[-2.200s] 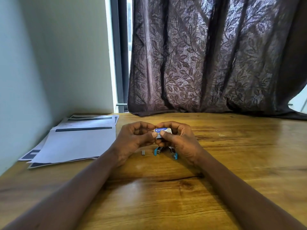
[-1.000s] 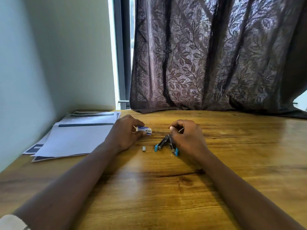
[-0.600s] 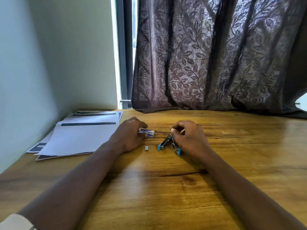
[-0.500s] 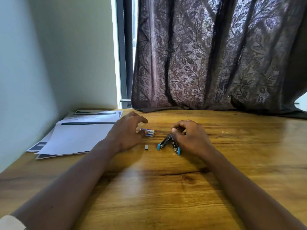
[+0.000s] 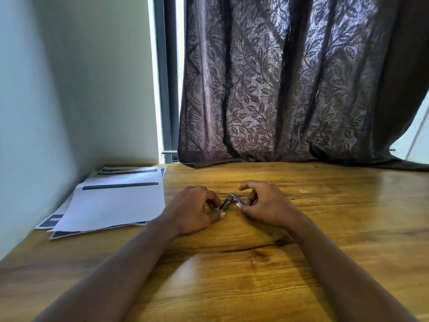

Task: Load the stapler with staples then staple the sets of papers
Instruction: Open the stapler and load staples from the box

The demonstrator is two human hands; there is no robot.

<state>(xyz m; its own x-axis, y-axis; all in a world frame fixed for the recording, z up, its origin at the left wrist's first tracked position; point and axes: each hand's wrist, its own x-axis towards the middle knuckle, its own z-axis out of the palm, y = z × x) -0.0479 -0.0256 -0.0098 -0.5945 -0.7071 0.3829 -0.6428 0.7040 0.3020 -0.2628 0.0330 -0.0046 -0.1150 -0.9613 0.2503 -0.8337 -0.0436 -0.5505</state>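
Loading step, by the look of it. Pinching the blue tip of the stapler (image 5: 229, 201) w/ left hand (image 5: 193, 211), fingers curled tight. Closing right hand (image 5: 265, 204) on the other arm, thumb + curled fingers at its end, index lifted clear. Stapler: hinged open in a V on the table (image 5: 325, 240), between both hands, touching each. Strip of staples inside the right fingers? Can't tell, too small. To do it well: keep the left pinch firm to stop any skating on the wood; hold the V wide; feed the strip legs-down, straight along the channel, no forcing; then press shut, prob. till seated. Count: 1 stapler; 2 hands; papers (image 5: 111, 205) in 1 fanned pile just left of left hand, several overlapped sheets, exact no. of sheets or sets unclear; 1 curtain (image 5: 290, 89) well beyond the fingertips; no staple box in view.
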